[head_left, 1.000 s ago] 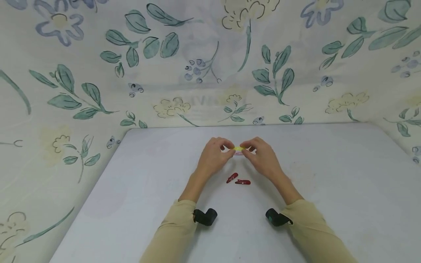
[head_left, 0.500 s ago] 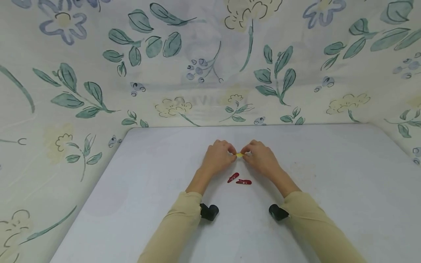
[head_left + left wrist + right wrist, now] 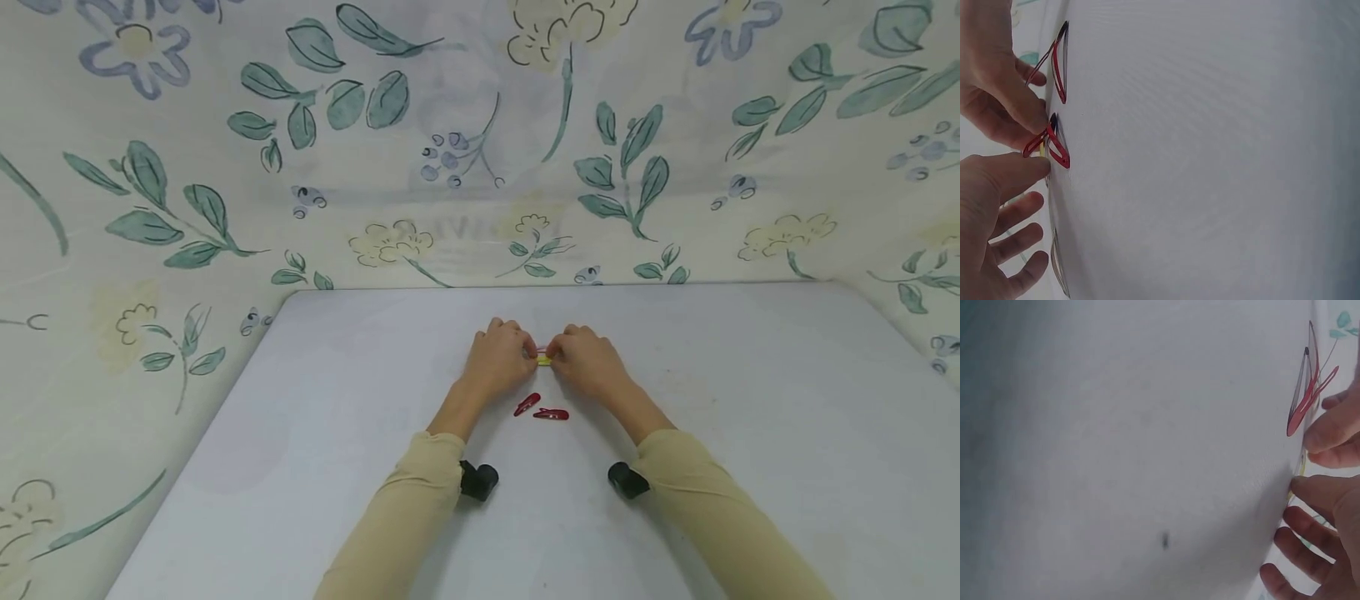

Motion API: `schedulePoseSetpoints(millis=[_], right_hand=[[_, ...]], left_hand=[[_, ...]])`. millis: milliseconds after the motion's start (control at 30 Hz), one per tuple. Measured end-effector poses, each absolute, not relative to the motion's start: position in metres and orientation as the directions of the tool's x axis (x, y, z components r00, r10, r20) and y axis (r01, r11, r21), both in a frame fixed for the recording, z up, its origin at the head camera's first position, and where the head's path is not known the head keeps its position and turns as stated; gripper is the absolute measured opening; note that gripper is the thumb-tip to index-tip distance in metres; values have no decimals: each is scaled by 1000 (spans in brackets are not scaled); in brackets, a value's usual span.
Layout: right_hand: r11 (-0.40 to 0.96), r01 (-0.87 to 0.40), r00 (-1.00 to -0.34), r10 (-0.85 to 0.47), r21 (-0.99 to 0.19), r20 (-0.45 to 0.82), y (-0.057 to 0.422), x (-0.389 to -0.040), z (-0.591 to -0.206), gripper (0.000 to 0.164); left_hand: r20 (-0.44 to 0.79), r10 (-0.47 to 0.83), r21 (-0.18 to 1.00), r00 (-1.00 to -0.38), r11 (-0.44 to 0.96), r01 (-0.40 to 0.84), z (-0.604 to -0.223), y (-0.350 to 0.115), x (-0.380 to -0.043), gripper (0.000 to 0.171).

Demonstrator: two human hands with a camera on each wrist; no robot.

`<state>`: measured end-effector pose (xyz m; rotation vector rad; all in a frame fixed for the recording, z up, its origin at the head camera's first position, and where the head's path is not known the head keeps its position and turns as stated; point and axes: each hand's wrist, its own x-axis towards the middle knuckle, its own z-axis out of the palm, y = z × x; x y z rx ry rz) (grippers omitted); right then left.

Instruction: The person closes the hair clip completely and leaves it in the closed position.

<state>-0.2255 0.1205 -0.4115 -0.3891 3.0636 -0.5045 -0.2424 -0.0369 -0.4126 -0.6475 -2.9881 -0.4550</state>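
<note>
While fingers (image 3: 1025,170) hold yellow piece (image 3: 543,362), red clips (image 3: 551,414) nearby.

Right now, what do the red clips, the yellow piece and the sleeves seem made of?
Red clips: probably thin metal with a glossy coating, given their slim open shape and small glints; plastic is possible. Yellow piece: perhaps plastic or coated metal; its bright colour shows, but too little else to settle it. Sleeves: matte fabric, judging by the soft creases.

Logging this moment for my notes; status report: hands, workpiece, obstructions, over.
Left hand and right hand: pinching opposite ends of yellow piece. Pink piece: just beyond it. Two red clips: on the near side, apparently not in the way.
</note>
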Motion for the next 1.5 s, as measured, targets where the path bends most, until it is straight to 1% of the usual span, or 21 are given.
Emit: schedulePoseSetpoints(millis=[500,700,967,1200,1367,1500], right_hand=[[917,-226,-972,-232,-329,21,120,-223,-411,19],[905,-214,-974,-228,-368,5,119,-223,-410,22],[835,-211,-971,-240,-508,8,134,-218,-407,28],[769,-287,-954,-286,-571,95,142,-209,-403,30],[726,-299,-949,-296,-620,110,141,-202,-403,31],[689,-316,-941,-314,-652,125,138,-197,-403,31]], left_hand=[[107,405,272,-908,867,418,-412,-39,-240,14],[110,400,277,-910,867,414,-412,-44,-238,15],[131,382,368,-915,839,402,-404,-53,-231,21],[168,388,474,-906,774,419,-397,-64,-219,25],[148,372,549,-916,740,389,-397,-73,-204,31],[117,378,575,-918,728,373,-398,-76,-191,32]])
